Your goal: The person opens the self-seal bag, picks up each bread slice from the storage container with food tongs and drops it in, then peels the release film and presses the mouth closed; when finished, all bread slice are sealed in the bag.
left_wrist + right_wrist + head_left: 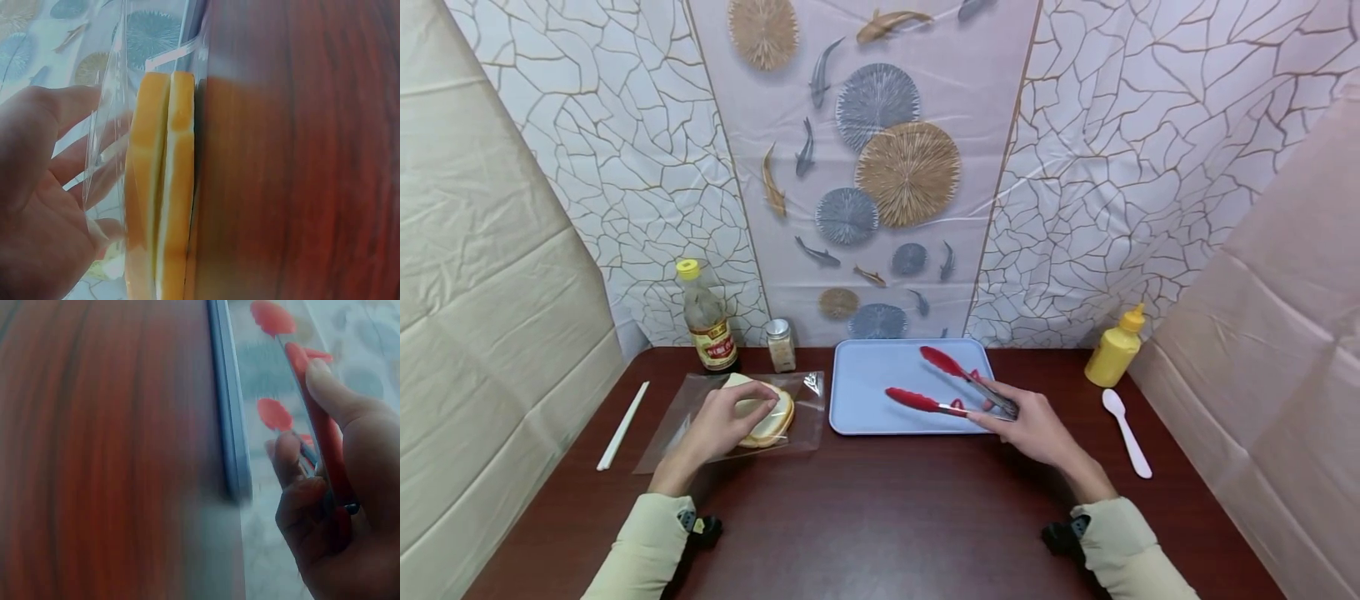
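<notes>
Slices of bread (772, 427) lie stacked in a clear plastic bag (808, 421) on the left of the table. Over them my left hand (721, 421) bends thumb and fingers together at the bag's upper film. In the left wrist view that film stands raised from the bread (178, 156), beside the left hand (44, 181). My right hand (1036, 423) grips red-tipped tongs (936, 405) by their handles. Spread apart, the tongs' tips hang over a light blue tray (857, 375) with nothing between them. The right wrist view shows fingers and thumb around the tongs (325, 437).
Behind the bread stand a yellow-capped sauce bottle (707, 321) and a small seasoning jar (781, 346). White chopsticks (622, 427) lie at the left edge. On the right are a yellow squeeze bottle (1114, 354) and a white spoon (1127, 433). A patterned cloth (880, 208) hangs behind the table.
</notes>
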A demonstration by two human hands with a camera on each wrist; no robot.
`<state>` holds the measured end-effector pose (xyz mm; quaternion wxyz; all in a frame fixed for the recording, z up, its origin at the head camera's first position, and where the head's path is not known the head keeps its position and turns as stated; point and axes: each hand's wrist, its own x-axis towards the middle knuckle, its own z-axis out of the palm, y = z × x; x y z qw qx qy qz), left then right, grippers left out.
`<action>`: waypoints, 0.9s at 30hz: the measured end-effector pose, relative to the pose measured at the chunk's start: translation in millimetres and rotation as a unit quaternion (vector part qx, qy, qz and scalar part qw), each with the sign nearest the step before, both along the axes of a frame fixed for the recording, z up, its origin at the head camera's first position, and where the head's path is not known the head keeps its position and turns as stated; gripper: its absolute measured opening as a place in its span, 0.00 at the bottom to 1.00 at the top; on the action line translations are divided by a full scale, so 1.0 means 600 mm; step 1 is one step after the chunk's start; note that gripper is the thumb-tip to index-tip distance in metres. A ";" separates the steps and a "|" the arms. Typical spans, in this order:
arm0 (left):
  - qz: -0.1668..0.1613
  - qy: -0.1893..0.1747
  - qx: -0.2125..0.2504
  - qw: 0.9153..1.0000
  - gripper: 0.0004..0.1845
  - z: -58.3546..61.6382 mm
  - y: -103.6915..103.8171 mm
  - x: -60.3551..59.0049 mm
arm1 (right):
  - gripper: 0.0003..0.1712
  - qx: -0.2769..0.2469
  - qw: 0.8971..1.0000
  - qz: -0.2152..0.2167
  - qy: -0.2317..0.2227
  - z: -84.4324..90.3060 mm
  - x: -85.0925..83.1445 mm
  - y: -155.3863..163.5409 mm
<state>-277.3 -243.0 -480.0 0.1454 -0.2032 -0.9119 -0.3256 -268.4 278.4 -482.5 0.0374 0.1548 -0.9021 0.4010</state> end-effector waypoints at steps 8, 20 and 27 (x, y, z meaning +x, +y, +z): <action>0.011 -0.007 -0.002 1.000 0.03 -0.004 -0.008 -0.002 | 0.44 0.057 0.994 -0.098 -0.006 -0.002 0.010 0.101; 0.009 -0.001 -0.004 1.000 0.03 -0.008 -0.010 -0.002 | 0.51 0.084 0.983 -0.163 -0.020 -0.004 0.023 0.164; 0.013 -0.012 -0.006 1.000 0.04 -0.006 -0.010 -0.002 | 0.52 0.062 0.983 -0.165 -0.051 -0.010 0.025 0.166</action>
